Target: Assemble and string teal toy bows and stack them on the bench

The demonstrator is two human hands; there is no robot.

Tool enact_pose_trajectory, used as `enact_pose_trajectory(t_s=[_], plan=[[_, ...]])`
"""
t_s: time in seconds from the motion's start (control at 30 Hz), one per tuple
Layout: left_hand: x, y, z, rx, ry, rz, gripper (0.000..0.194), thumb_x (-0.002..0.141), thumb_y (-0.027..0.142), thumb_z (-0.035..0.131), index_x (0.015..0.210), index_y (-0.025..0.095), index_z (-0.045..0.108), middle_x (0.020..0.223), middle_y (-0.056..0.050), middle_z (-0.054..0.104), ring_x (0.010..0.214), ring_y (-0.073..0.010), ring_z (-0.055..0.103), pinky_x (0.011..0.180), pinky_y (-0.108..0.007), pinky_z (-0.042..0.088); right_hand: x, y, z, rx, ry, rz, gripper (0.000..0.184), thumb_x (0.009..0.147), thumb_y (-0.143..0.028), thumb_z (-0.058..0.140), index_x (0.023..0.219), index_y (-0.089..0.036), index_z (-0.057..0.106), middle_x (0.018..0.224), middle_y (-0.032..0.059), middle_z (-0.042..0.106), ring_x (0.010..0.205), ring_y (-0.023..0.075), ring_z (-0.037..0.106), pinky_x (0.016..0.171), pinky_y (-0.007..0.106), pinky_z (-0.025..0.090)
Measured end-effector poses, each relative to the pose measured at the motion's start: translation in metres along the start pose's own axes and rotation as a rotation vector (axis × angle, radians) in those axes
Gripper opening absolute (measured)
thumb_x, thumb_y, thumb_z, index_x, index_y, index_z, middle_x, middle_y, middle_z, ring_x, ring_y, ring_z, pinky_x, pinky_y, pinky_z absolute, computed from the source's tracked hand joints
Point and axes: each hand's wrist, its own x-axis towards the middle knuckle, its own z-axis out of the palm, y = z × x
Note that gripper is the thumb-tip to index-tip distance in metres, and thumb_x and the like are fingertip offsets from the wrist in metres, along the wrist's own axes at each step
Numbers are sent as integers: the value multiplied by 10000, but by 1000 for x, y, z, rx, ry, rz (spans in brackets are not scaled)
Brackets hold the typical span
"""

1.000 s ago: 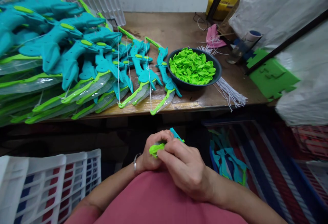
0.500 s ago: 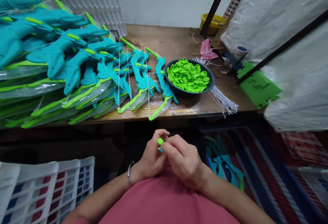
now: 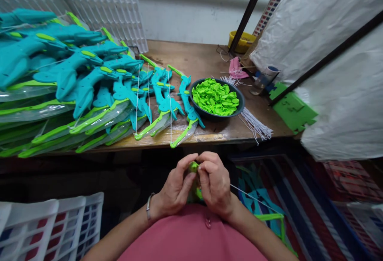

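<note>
In front of my pink shirt, both hands work close together at the green tip (image 3: 194,167) of a toy bow. My left hand (image 3: 176,183) is closed round this tip, thumb and forefinger pressed on it. My right hand (image 3: 214,183) pinches a white string (image 3: 254,199) close beside the tip. The string runs out past my right wrist to a bent green bow limb (image 3: 271,216) beyond my forearm. Most of the held bow is hidden behind my hands and arm.
Turquoise and green toy bows (image 3: 80,61) are heaped on the left of the wooden table (image 3: 179,50). A dark bowl (image 3: 241,101) of green plastic pieces stands beside a bundle of white strings (image 3: 257,124). A white crate (image 3: 54,221) is lower left; more turquoise parts (image 3: 248,185) lie lower right.
My hands have turned and moved slightly apart, with the green tip now between them. The white string and green limb now show past my right arm. The view has tilted up slightly.
</note>
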Motion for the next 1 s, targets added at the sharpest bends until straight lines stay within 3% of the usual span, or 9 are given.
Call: enact_pose_trajectory(t_s=[0.07,0.2,0.3,0.43,0.57,0.63,0.7,0.83,1.0], plan=[[5,-7,2,19,8,-2,454,1062,206,407,1507,288,372,958,-28,619,778,-137,612,714,-256,513,7,-8,-16,75,33,31,202,967,-42,459,1039,-220,519,974,70,610,897,188,614,763,346,562],[13,-13,1,-106,27,-166,287,1076,285,398,1326,248,532,836,11,566,662,-112,585,610,-224,490,21,-22,-53,148,198,120,150,997,-104,479,1029,-244,524,925,48,596,858,199,616,766,391,549],[17,-5,0,-133,0,-125,172,1052,295,484,1092,203,623,791,5,579,665,-118,573,631,-235,474,23,-22,-57,159,251,151,170,994,-81,489,1038,-241,527,932,44,604,860,193,621,753,373,538],[21,8,3,-138,33,-44,229,1013,256,576,815,170,651,871,-37,580,798,-144,582,741,-267,474,14,-17,-44,188,127,186,200,985,-39,485,1034,-225,539,979,45,622,911,172,630,765,325,536],[20,9,6,-231,99,-101,178,1012,230,580,857,179,652,928,-44,590,841,-153,580,776,-278,464,6,-19,-42,172,-86,121,167,966,-56,557,1008,-213,592,1134,79,633,1090,205,625,907,364,557],[19,7,8,-261,99,-116,166,1010,226,585,862,183,647,892,-38,600,852,-162,574,795,-285,454,5,-19,-42,158,-149,153,133,970,-83,581,969,-208,627,1212,95,614,1082,202,630,900,358,567],[18,6,10,-297,80,-117,151,1006,237,594,878,186,658,874,-32,600,833,-161,568,777,-281,450,5,-16,-39,183,-163,222,118,982,-115,590,945,-203,660,1180,90,618,989,175,645,833,318,575],[18,8,12,-331,46,-134,150,1004,265,595,924,189,697,866,-35,606,795,-159,571,725,-270,447,4,-7,-32,311,-102,402,79,945,-174,670,869,-194,671,923,25,623,825,136,624,728,252,542],[17,6,10,-360,33,-140,182,1004,299,598,907,184,701,845,-37,601,773,-159,552,716,-272,438,2,5,-26,716,-137,850,229,813,-315,810,793,-182,625,714,-37,587,594,110,589,522,214,496]])
